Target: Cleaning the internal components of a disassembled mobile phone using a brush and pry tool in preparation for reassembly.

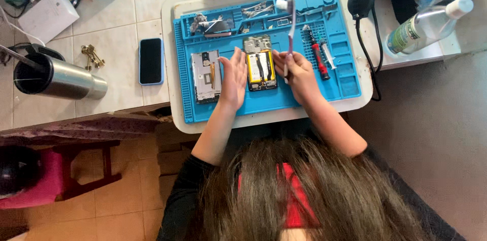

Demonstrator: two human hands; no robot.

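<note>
Right grip [296, 66] pinches a purple toothbrush [291, 20], apparently near its lower end, just right of the opened phone [261, 63], whose long axis runs away from the person on the blue mat [350, 86], while the left hand [234, 76], fingers extended flat, rests against its left edge.

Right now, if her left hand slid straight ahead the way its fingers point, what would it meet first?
The left hand points up the blue mat, between the opened phone and the detached panel. It would probably first reach the parts tray, though depth is unclear.
</note>
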